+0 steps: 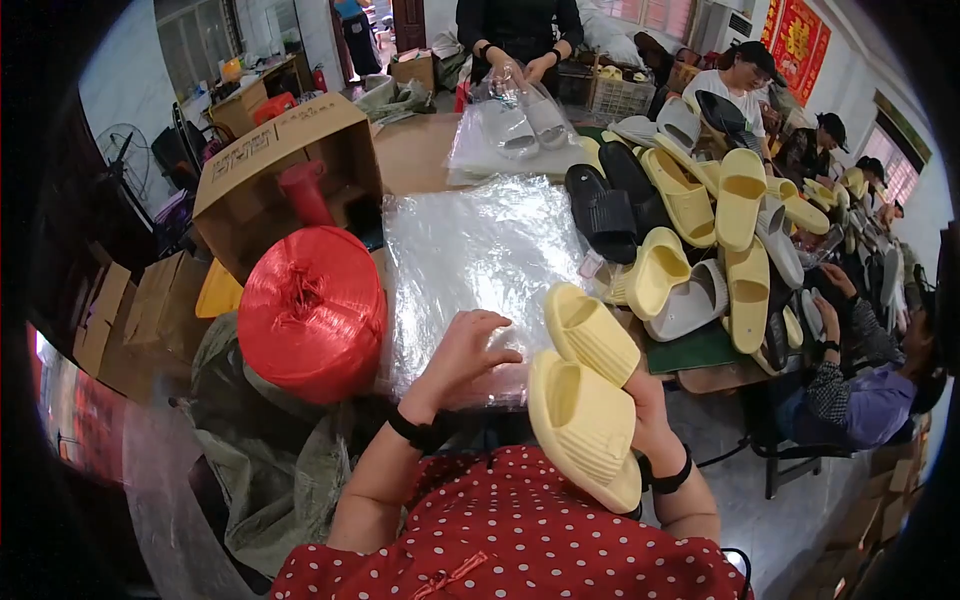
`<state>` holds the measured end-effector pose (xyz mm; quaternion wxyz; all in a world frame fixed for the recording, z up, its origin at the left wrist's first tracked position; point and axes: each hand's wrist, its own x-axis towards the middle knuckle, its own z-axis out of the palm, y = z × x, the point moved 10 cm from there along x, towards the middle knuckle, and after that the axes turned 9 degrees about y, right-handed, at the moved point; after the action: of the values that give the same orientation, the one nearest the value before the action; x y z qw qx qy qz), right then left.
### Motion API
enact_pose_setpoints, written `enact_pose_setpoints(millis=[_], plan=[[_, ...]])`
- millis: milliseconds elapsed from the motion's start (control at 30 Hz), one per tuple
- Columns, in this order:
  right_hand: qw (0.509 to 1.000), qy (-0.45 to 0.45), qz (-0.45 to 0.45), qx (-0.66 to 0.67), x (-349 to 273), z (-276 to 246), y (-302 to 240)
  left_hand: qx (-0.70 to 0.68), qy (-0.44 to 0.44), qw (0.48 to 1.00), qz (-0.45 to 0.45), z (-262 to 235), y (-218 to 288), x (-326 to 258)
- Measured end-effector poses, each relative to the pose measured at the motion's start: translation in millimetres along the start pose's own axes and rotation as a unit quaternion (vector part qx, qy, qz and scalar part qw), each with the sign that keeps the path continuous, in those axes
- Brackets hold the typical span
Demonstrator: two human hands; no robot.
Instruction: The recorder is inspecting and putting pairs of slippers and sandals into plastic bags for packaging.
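A pair of yellow slide slippers (585, 415) is in my right hand (650, 408), one overlapping the other, close to my body. The fingers of that hand are partly hidden behind them. My left hand (468, 352) reaches over the near part of a stack of clear plastic bags (480, 260), thumb and fingers apart, nothing held. Whether its fingertips touch the top bag I cannot tell. Right of the bags lies a heap of yellow, grey and black slippers (655, 270).
A big roll of red plastic twine (312, 310) and an open cardboard box (290, 180) stand left of the bags. Across the table a co-worker's hands (520, 68) hold a clear bag with grey slippers (525, 125). More people sit along the right side.
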<state>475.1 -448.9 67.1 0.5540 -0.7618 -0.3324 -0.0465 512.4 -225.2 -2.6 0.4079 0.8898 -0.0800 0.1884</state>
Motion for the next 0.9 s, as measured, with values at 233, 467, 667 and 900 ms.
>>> enact_pose_setpoints(millis=[233,467,667,900], plan=[[0.990,0.086,0.084,0.067,-5.5,-15.6,35.6,0.110,0.014,0.988,0.108,6.7,14.3,-16.1],[0.995,0.006,0.059,-0.080,-3.4,12.5,34.8,0.062,0.125,0.989,0.049,-9.7,4.8,-12.0],[0.979,0.001,0.043,-0.197,-14.9,15.9,59.4,-0.138,0.135,0.967,-0.167,-4.5,-73.6,-9.8],[0.955,0.013,0.062,-0.289,-25.3,-7.7,64.6,0.013,0.073,0.991,-0.109,-8.0,-17.1,-11.1]])
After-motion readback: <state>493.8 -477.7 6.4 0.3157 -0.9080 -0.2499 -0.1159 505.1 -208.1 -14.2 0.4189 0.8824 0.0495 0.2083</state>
